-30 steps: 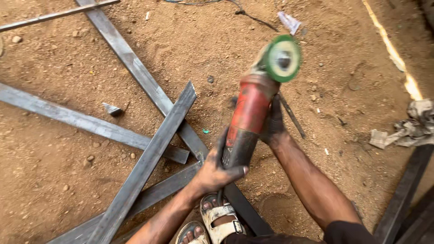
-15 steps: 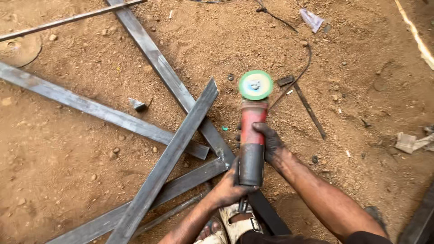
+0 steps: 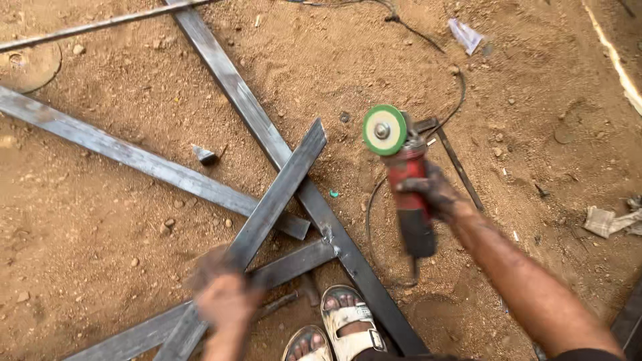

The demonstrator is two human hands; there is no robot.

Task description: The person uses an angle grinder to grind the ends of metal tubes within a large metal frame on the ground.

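Right hand (image 3: 428,194) clenched round grinder (image 3: 404,180), disc up off the dirt; blurred left hand (image 3: 224,297) on near bar (image 3: 267,214), grip unclear.

You're looking down at bare reddish-brown dirt ground (image 3: 120,227), pebbly and evenly lit by daylight. Right of it, a pale strip (image 3: 612,57) crosses the upper corner; below that strip, crumpled rags (image 3: 612,220) lie at the edge.

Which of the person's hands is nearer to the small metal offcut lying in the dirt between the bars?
Left. The left hand grips a loose steel bar below and just right of the offcut; the right hand holds the grinder far off to its right.
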